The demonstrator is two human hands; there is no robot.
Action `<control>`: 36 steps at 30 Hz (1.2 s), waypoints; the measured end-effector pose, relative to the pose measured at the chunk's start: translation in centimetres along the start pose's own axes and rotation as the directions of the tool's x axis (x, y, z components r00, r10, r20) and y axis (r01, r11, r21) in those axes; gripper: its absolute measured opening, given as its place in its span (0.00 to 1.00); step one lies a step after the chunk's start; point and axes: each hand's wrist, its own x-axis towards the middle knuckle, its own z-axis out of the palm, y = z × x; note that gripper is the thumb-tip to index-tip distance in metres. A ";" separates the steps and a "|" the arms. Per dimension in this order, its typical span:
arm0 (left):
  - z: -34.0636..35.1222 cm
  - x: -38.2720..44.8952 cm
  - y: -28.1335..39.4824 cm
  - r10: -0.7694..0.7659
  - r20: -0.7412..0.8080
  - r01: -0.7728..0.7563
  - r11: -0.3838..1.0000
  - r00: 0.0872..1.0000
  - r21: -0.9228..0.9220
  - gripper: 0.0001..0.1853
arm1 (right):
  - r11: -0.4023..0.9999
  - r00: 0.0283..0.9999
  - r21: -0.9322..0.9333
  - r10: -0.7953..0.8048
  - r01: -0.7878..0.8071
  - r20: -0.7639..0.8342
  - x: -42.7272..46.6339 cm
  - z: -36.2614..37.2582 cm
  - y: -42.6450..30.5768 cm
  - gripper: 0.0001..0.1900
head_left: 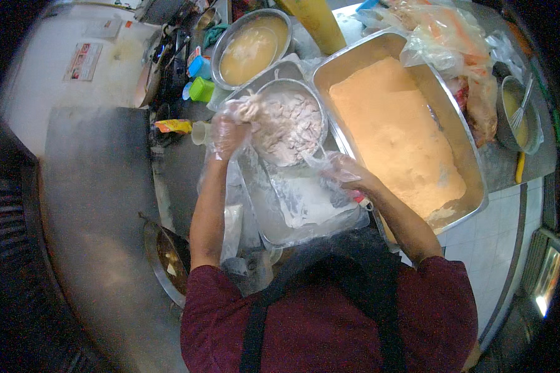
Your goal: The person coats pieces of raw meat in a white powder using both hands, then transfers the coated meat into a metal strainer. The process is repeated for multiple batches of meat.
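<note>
A round metal sieve point(321, 103), full of flour-dusted pieces point(291, 126) that look like meat strips, is over a deep steel tray point(261, 219) of white flour point(303, 200). My right hand point(347, 172), in a clear plastic glove, grips the sieve's handle, whose red end point(358, 196) shows below the palm. At the sieve's left rim is my left hand point(229, 133), also gloved. Its fingers reach a pale, floury clump point(248, 109); whether they hold it or are coated with it is unclear.
Right of the flour stands a large steel tray point(478, 186) of orange-tan powder point(396, 135). A basin of cloudy yellowish liquid point(252, 51) is behind. Far right, a bowl point(504, 121) holds a whisk point(522, 102). Plastic bags point(438, 37) overhang the powder tray. A wok point(156, 261) is lower left.
</note>
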 end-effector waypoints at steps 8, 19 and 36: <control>2.0 0.1 -1.5 -0.057 0.110 0.036 0.982 0.992 0.187 0.19 | 0.970 0.987 0.183 0.161 -0.162 0.024 -1.4 -0.4 -2.7 0.17; -7.3 8.9 3.4 -0.156 -0.063 0.044 0.605 0.986 -0.795 0.18 | 0.996 1.000 -0.090 0.022 -0.021 0.006 -0.5 0.3 -0.5 0.21; -5.5 19.0 -5.9 -0.395 -0.185 0.081 0.567 0.900 -0.820 0.15 | 0.947 0.948 0.098 0.295 -0.307 0.119 -0.3 -1.8 -4.4 0.21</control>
